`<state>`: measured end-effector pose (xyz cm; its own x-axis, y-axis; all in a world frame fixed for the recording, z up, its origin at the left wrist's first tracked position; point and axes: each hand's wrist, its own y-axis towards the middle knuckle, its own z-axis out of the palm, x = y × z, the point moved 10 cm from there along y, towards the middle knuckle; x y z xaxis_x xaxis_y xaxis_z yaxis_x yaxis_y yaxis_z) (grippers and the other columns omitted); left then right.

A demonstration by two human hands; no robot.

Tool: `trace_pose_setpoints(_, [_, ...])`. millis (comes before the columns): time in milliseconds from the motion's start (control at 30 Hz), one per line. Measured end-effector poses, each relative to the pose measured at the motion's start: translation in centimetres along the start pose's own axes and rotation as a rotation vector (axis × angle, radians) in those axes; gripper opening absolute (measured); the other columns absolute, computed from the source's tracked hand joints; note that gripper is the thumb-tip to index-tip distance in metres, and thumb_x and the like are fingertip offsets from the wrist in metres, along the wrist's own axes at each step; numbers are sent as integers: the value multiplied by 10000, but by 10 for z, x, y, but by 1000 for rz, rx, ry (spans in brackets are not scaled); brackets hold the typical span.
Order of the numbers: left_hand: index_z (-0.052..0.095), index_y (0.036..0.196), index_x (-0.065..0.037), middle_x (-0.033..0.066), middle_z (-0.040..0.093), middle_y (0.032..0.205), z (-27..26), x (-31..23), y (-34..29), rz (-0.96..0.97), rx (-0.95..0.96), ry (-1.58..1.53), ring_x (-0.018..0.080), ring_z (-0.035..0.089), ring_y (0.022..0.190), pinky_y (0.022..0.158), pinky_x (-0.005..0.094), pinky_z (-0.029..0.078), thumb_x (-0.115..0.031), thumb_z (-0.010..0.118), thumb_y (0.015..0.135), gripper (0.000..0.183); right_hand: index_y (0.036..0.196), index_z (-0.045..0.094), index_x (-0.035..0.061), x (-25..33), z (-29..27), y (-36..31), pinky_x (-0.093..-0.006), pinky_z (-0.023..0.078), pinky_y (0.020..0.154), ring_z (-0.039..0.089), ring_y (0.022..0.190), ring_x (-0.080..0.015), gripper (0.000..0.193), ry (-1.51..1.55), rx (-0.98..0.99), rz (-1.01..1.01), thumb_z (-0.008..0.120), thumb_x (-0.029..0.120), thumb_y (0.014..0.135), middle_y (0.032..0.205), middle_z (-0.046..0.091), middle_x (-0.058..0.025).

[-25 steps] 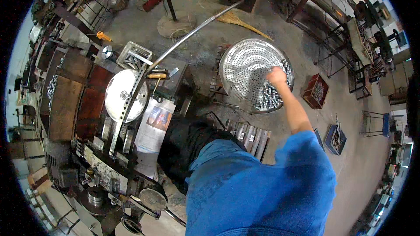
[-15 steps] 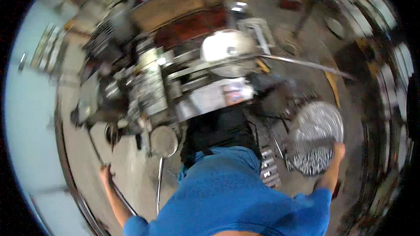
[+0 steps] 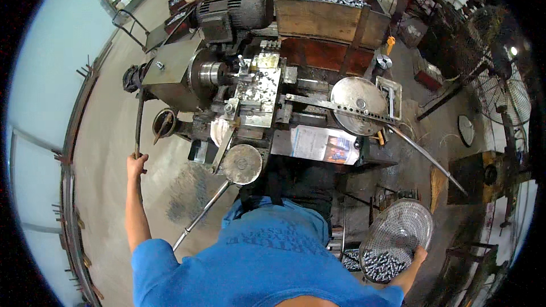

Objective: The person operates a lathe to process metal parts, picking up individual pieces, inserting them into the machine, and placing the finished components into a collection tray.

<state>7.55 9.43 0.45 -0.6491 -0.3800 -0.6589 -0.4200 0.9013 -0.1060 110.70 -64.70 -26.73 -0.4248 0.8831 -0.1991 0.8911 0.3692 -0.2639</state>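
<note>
My left hand (image 3: 136,165) is closed around the lower end of a long dark lever (image 3: 140,122), which hangs from the left side of a lathe-like machine (image 3: 176,74). On the other side, my right hand (image 3: 420,254) grips the rim of a round perforated metal basin (image 3: 398,224). Small shiny metal parts (image 3: 382,266) are heaped at the basin's near end, and it appears tilted toward me. More such parts lie in a container (image 3: 351,260) just left of it, partly covered by the basin.
A handwheel disc (image 3: 242,164) with a rod handle stands in front of me. A larger disc (image 3: 359,105) with a long rod (image 3: 424,156) juts right. Behind is a wooden bin (image 3: 318,20) of metal parts; a printed sheet (image 3: 324,143) lies nearby. A fan (image 3: 506,88) stands far right.
The view has swung and sharpened, so the machine sits differently in it. My left hand stays on the lever, and my right hand stays on the basin rim.
</note>
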Motion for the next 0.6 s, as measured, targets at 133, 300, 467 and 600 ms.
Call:
trace_pose_setpoints(133, [540, 777, 28, 58, 512, 615, 9, 5, 4, -17, -3, -7, 168, 502, 445, 365, 291, 438, -170, 666, 672, 257, 756, 649, 83, 2, -5, 3, -389, 473, 590, 604, 631, -261, 177, 25, -254, -137, 567, 226, 693, 706, 634, -121])
trace_pose_setpoints(300, [546, 782, 28, 67, 529, 621, -9, 2, -12, -21, -73, -27, 168, 509, 459, 379, 295, 447, -172, 661, 668, 257, 1111, 537, -36, 160, -98, -53, -391, 491, 729, 541, 977, -291, 426, 1788, -99, 201, 548, 255, 800, 1117, 550, -163])
trace_pose_setpoints(467, [548, 796, 35, 65, 527, 619, 1, 10, -4, -21, -13, -104, 164, 510, 464, 376, 301, 444, -155, 651, 679, 246, 1013, 579, -67, 418, -308, -113, -445, 449, 879, 558, 972, -299, 359, 2261, 170, -817, 570, 238, 823, 1116, 539, -182])
trace_pose_setpoints(600, [545, 836, 43, 73, 534, 613, 5, 6, -9, 39, 96, -199, 170, 521, 465, 383, 316, 436, -160, 650, 698, 267, 835, 690, 25, 630, -425, -175, -345, 409, 900, 521, 1072, -265, 266, 1377, 112, -1161, 563, 84, 609, 1096, 581, -175])
